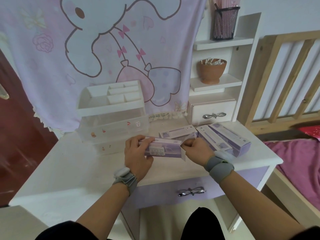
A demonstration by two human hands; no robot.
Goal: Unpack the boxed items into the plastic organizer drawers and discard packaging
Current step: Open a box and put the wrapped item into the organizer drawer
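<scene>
Far left: dark red glossy door (15, 135). Behind the table hangs soft pink cloth (103, 40) with a cartoon print and fringed hem. On the white table (78, 170), back left, stands the plastic organizer (114, 125): opaque white top tray split into rectangular compartments, clear drawers below with small stickers. Centre, held just above the tabletop: left hand (136, 155), fingers curled round the left end of the held box (166, 149), a long purple-and-white cardboard carton. Right hand (195, 148), fingers curled, pinches the carton's right end, where a white flap (183, 156) hangs open. Grey fabric bands on both wrists. Three matching cartons (214, 141) lie flat behind and right of the hands, near each other. Right: white shelf unit (245, 58) holding a black mesh cup (225, 23) and a brown rounded bowl (211, 70) of cotton swabs. Far right: slatted wooden bed frame (285, 75).
</scene>
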